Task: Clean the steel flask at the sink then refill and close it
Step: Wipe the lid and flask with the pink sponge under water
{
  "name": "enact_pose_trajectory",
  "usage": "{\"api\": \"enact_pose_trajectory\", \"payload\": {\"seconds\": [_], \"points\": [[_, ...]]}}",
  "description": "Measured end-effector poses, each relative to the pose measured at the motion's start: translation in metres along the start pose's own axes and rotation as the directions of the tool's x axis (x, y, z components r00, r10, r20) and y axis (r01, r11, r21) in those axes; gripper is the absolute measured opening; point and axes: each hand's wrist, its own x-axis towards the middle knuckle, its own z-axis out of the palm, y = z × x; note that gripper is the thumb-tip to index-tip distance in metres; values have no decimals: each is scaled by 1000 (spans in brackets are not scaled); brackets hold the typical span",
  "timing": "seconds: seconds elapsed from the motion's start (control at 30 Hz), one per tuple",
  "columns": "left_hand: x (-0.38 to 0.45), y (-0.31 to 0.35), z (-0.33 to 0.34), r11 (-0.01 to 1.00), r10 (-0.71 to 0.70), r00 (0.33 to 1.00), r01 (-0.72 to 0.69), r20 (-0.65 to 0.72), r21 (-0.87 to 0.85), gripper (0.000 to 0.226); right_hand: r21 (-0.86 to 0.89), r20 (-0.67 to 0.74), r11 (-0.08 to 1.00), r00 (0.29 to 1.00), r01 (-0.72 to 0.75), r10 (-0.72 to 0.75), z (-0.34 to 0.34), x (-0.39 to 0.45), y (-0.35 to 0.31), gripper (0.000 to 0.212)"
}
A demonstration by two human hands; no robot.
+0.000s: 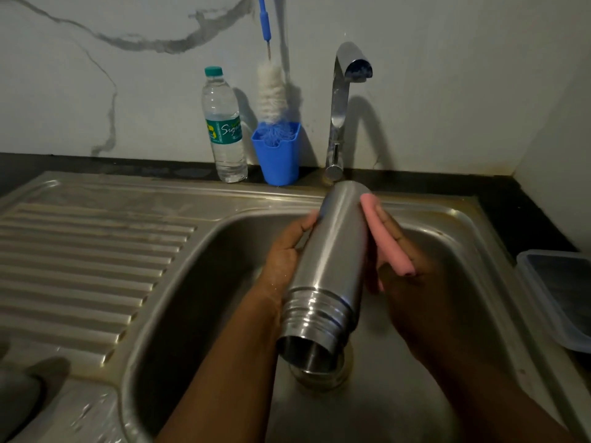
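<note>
The steel flask (332,266) hangs over the sink basin (198,282), tilted, its open threaded mouth pointing down toward me and its base up near the tap. My left hand (287,251) grips the flask's left side. My right hand (412,282) presses a folded pink cloth (383,235) against the flask's right side. The flask has no cap on it. No water runs from the tap (343,97).
A plastic water bottle (224,129) and a blue cup (278,155) holding a bottle brush (271,91) stand on the dark ledge behind the sink. The ribbed drainboard (80,266) lies left. A plastic container (563,292) sits at the right edge. The drain (319,375) is below the flask.
</note>
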Motion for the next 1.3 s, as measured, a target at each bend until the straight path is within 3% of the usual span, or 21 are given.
{"api": "enact_pose_trajectory", "payload": {"seconds": [0.17,0.23,0.33,0.43,0.6,0.67,0.77,0.8,0.87,0.97,1.07,1.13,1.2,1.3], "points": [[-3,3,-8,950,206,956,-246,-207,-192,79,88,256,996,967,-5,-18,19,-12,-3,26],[-2,6,-18,891,240,922,-333,-302,-308,75,93,348,988,926,123,-148,20,-16,-1,43],[-3,10,-27,846,262,877,-409,-403,-341,64,-46,414,948,870,313,-267,19,-18,-2,49],[-4,9,-21,878,253,905,-363,-343,-312,61,-63,425,911,837,407,-344,20,-17,0,56],[-6,5,-11,981,160,983,-168,-85,-98,77,-287,409,746,781,602,-472,16,-6,9,56],[-5,4,-10,993,115,993,-115,5,-3,87,-345,284,753,827,560,-485,11,-4,6,55],[-6,-2,-9,988,5,999,-13,51,151,76,-348,15,839,897,419,-442,-2,-1,0,55],[-6,-3,-10,983,-33,998,22,55,185,80,-339,-73,879,922,336,-380,-6,0,-1,54],[-5,-4,-12,978,-61,996,48,60,203,96,-152,-159,978,973,142,-166,-8,0,-6,46],[-6,0,-7,991,-8,995,-5,99,135,86,-7,-77,999,996,40,-41,0,-2,-9,28],[-5,6,-4,990,134,990,-135,-40,-24,58,85,75,996,997,-35,29,14,-10,-11,26],[-6,10,-7,972,178,975,-195,-132,-133,59,92,219,995,975,28,-48,21,-14,-8,26],[-7,12,-13,963,216,951,-245,-222,-112,57,120,319,992,945,39,-76,22,-15,-9,23],[-9,11,-16,962,242,929,-267,-281,-54,51,55,336,979,919,198,-205,19,-17,-12,35]]}}
